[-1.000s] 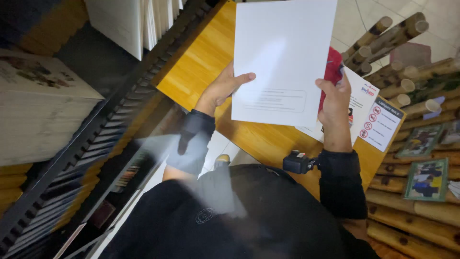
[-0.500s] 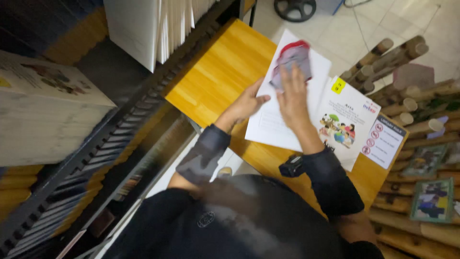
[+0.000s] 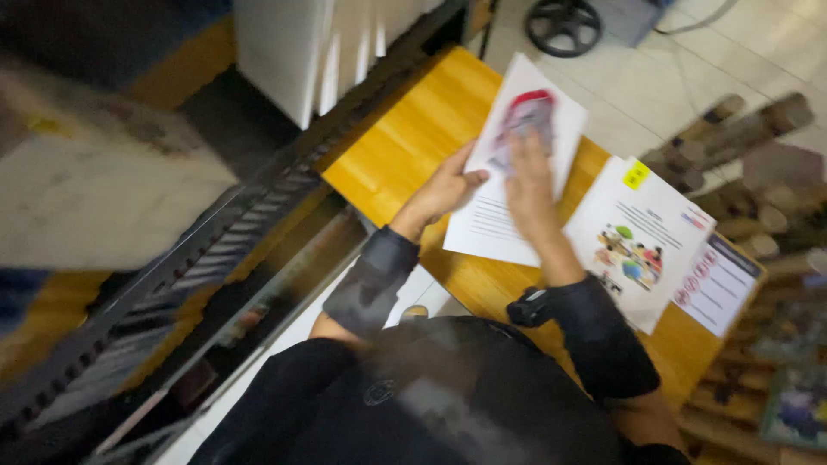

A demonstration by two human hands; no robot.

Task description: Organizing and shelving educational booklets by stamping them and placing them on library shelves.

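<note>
Lowered onto the wooden table (image 3: pixel 405 146), white sheet (image 3: pixel 495 226) lies under both flat, unclenched hands (image 3: pixel 527 185), red item (image 3: pixel 527 116) blurred.

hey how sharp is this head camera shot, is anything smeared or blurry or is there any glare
Head view: motion blur throughout; the right hand and the red thing under its fingers are smeared, the left hand at the white sheet slightly clearer. The left edge and the logs are soft. The wooden table shows a mild sheen, and the white panels look bright and washed out.
</note>
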